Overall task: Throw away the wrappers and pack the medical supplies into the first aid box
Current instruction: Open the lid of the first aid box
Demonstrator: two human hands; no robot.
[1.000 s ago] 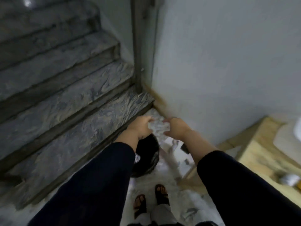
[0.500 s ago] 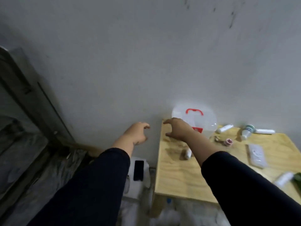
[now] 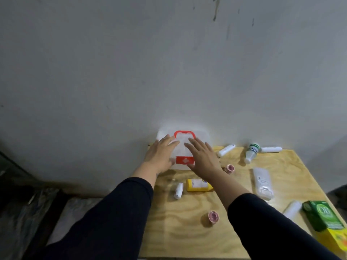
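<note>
First aid box [image 3: 185, 145]: a see-through white case with a red handle on top and a red label with a white cross on its front; it stands upright at the far edge of the wooden table [image 3: 187, 231], against the grey wall [image 3: 169, 62].
Left hand [image 3: 159, 156]: fingers spread and flat, holding nothing, laid against the left front of the box — the palm covers that side.
Right hand [image 3: 201, 159]: also spread wide and empty, at the right front of the box; whether it presses the plastic or only hovers just before it I cannot tell.
Sleeves: both arms in dark long sleeves, reaching forward from the near edge.
Small white tube [image 3: 178, 190]: lies on the table just left of the yellow bottle [image 3: 199, 185], which lies on its side under the right forearm.
Pink tape rolls: one [image 3: 213, 216] near the front of the table, another [image 3: 230, 168] just right of the right hand.
White tube [image 3: 225, 150]: lies slanted near the wall, right of the box.
White bottle with green bands [image 3: 251, 153]: lies tipped over, with a white roll [image 3: 271, 149] beside it at the back.
Clear flat packet [image 3: 262, 183]: lies lengthwise, well apart from the box.
White roll, near right [image 3: 292, 210]: touches the green carton [image 3: 323, 214] — a yellow pack [image 3: 336, 241] lies at the corner below.
</note>
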